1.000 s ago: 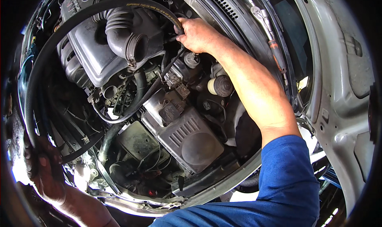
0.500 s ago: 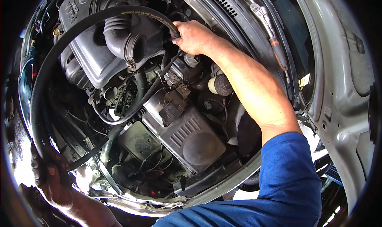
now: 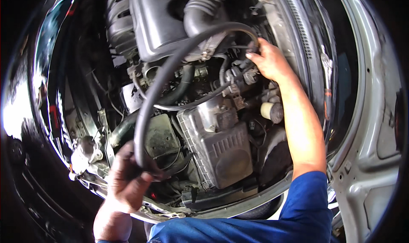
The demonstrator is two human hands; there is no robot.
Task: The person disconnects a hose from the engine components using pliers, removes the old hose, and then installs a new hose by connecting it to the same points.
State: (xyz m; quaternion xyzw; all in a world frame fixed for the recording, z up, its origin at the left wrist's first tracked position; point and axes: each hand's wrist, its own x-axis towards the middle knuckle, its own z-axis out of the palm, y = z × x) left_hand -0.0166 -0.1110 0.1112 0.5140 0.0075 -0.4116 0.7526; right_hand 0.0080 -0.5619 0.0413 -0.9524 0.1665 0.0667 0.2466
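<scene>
A thick black rubber hose arches over the engine bay from one of my hands to the other. My left hand is closed around its lower part near the front edge of the bay, fingers partly in shadow. Farther back on the right, my right hand grips the upper end, thumb and fingers pressed together. Below the arch, a thinner black hose curves in front of the engine; whether it joins the held hose is hidden at my right hand.
Behind the arch lie a black engine cover and a ribbed intake duct. Nearer sits a black air filter box, with a cream-sided cap to its right. A ratchet rests along the right edge, beside a grey body panel.
My left hand has come right and inward, closer to my right hand, so the hose arch is narrower. The view has shifted, putting the engine bay farther right in the picture.
</scene>
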